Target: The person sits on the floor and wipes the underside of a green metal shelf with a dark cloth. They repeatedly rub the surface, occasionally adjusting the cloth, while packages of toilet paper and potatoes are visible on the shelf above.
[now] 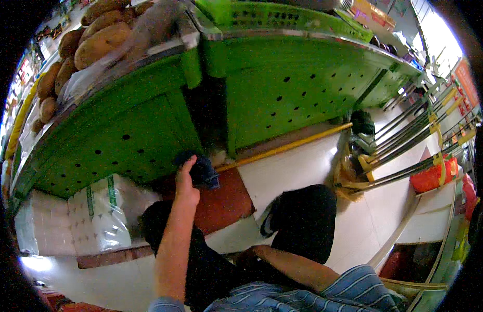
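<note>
My left hand (186, 181) is stretched forward and holds a dark blue cloth (205, 171), thumb on top. The cloth is at the lower edge of a green display stand panel (120, 124) with small round holes, by the dark gap between two panels. Part of the cloth is hidden by the hand. Under it lies a reddish-brown board or mat (225, 202) on the floor. My right hand (247, 257) rests low between my bent knees, in shadow; its fingers cannot be made out.
Plastic-wrapped white packs (105, 218) stand low at left. Large brown root vegetables (103, 45) lie on the stand above. A yellow strip (296, 144) edges the stand's base. At right are a wire rack (405, 152), a red package (432, 175) and an open bin (413, 257).
</note>
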{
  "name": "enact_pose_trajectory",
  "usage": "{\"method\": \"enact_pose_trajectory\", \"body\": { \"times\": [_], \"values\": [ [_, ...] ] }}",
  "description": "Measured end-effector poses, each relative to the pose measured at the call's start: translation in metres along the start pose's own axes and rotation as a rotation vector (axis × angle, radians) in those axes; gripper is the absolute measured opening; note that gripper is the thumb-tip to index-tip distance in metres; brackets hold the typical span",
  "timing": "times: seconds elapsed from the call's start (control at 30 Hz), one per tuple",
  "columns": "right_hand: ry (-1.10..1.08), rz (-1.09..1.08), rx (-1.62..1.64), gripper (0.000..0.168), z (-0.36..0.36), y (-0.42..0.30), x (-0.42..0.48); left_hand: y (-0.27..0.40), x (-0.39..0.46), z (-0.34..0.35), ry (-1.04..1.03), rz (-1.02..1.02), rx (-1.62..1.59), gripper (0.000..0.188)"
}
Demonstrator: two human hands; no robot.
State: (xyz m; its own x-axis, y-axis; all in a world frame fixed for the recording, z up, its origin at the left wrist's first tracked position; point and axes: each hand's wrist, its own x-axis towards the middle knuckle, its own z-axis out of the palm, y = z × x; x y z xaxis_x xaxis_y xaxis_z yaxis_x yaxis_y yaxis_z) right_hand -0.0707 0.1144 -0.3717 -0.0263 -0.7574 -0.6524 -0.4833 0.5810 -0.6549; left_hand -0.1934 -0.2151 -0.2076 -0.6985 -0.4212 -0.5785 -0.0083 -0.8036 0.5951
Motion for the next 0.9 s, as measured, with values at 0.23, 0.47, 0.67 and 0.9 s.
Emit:
{"method": "enact_pose_trajectory", "body": {
  "times": [0.23, 0.47, 0.67, 0.9],
  "values": [
    [-0.060, -0.014, 0.050, 0.028, 0.006, 0.020, -0.011, -0.019, -0.015, 0.035, -0.064, -0.044, 0.088, 0.034],
    [-0.129, -0.040, 0.014, 0.031, -0.005, 0.020, -0.002, -0.007, 0.000, 0.036, 0.043, 0.049, 0.242, 0.044],
    [-0.090, -0.038, -0.093, 0.036, -0.037, 0.018, 0.012, -0.004, -0.046, 0.060, -0.118, 0.206, 0.255, 0.060],
    [1.048, -0.212, 0.401, 0.045, -0.225, -0.095, -0.022, 0.013, -0.062, 0.041, -0.092, 0.393, 0.590, 0.063]
  ]
}}
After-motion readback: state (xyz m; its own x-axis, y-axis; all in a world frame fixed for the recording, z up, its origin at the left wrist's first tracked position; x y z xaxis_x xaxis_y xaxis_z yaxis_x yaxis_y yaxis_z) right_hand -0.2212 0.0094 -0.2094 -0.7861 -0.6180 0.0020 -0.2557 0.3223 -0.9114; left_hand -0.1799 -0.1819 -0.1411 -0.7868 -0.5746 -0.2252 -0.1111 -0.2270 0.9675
